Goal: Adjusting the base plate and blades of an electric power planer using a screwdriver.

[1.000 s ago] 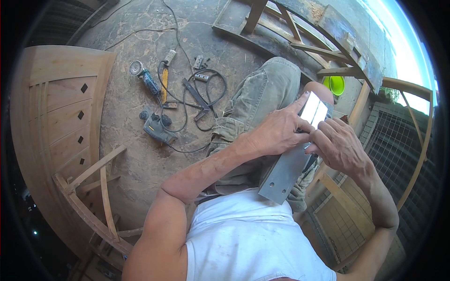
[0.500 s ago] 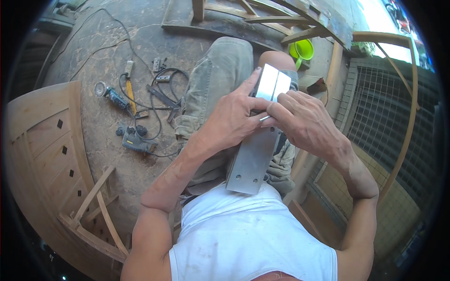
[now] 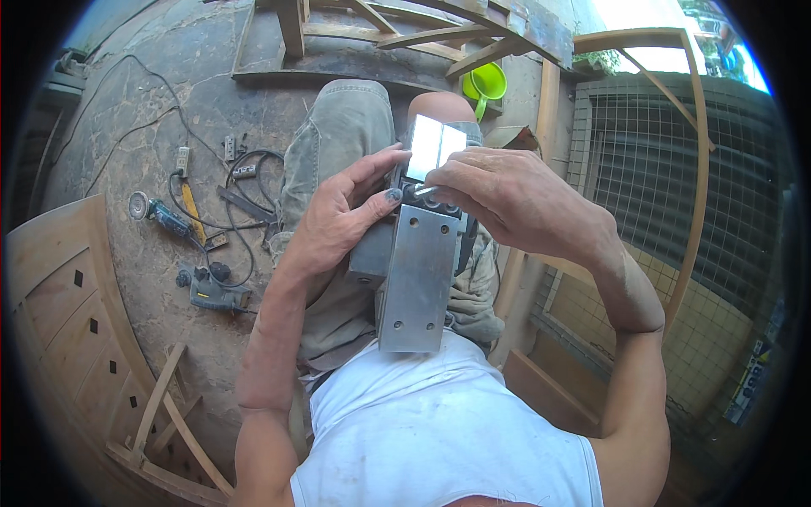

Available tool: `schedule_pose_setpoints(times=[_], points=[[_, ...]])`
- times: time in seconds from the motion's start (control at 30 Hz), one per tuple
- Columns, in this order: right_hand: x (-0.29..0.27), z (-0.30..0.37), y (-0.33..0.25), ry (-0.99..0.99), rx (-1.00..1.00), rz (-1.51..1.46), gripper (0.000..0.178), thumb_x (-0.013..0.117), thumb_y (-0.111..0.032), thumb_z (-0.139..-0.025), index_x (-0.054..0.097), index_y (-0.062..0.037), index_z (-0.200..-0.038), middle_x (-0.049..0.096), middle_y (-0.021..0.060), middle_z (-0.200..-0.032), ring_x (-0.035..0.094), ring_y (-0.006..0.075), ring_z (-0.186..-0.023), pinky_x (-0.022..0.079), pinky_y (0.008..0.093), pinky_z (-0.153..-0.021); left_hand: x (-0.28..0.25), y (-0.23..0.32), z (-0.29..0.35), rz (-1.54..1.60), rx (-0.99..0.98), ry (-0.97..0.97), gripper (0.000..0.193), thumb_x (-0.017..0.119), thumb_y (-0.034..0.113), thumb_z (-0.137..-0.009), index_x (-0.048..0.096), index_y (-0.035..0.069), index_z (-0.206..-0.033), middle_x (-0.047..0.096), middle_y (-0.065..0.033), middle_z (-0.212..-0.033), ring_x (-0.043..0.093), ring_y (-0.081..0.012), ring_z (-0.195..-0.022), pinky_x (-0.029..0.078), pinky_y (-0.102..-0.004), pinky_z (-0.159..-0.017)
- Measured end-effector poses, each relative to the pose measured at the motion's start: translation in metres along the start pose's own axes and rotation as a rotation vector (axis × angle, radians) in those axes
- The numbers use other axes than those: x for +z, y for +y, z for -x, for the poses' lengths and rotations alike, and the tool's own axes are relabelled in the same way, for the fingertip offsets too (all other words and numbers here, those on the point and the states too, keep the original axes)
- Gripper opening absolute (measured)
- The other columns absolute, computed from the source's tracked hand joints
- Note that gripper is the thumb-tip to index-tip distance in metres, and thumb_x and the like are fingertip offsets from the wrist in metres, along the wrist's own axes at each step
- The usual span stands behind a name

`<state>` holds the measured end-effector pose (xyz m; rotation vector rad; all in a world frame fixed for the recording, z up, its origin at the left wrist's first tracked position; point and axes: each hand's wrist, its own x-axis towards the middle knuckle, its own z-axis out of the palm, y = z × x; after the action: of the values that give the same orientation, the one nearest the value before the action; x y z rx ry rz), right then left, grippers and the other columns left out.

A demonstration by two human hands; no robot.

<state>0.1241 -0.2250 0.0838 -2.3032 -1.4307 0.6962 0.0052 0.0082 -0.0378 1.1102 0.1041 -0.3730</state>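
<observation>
An electric hand planer (image 3: 416,279) lies upside down along my lap, its flat metal sole facing up. The shiny front plate (image 3: 429,148) points away from me, and a dark slot with bolts separates the two plates. My left hand (image 3: 342,207) holds the planer's left side, thumb at the slot and fingers along the front plate. Over the slot's right side, my right hand (image 3: 507,190) pinches a small silver tool (image 3: 422,192), its tip at the bolts. That tool's far end is hidden by my fingers.
An angle grinder (image 3: 160,215), another corded power tool (image 3: 211,289) and tangled cables lie on the floor at left. A panelled wooden piece (image 3: 68,296) stands at far left. Wooden frames (image 3: 473,34) are ahead, beside a green plastic container (image 3: 486,82). Wire mesh (image 3: 642,169) stands at right.
The view has shifted, so the scene sits further left. My left hand has drawn back from the slot to the planer's side, uncovering the bolts. My right hand keeps its small tool there.
</observation>
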Motion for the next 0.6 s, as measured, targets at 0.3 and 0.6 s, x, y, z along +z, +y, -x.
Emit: schedule_pose_setpoints(times=[0.3, 0.6], points=[[-0.014, -0.025, -0.012, -0.170, -0.137, 0.249, 0.027, 0.075, 0.000, -0.099, 0.075, -0.0017, -0.127, 0.080, 0.0136, -0.106, 0.079, 0.0322, -0.108, 0.062, 0.0490, -0.098, -0.006, -0.005, -0.004, 0.030, 0.017, -0.023, 0.053, 0.072, 0.005, -0.109, 0.064, 0.001, -0.161, 0.047, -0.0221, -0.180, 0.050, -0.0288, -0.163, 0.042, -0.0420, -0.135], [-0.002, -0.027, -0.008, -0.145, -0.193, 0.096, 0.017, 0.075, -0.003, -0.100, 0.066, -0.0016, -0.114, 0.068, 0.0134, -0.101, 0.070, 0.0340, -0.096, 0.056, 0.0505, -0.088, -0.004, -0.012, -0.009, -0.384, 0.199, -0.025, 0.051, 0.063, 0.008, -0.098, 0.077, 0.001, -0.146, 0.037, -0.0364, -0.182, 0.038, -0.0440, -0.171, 0.032, -0.0458, -0.138]])
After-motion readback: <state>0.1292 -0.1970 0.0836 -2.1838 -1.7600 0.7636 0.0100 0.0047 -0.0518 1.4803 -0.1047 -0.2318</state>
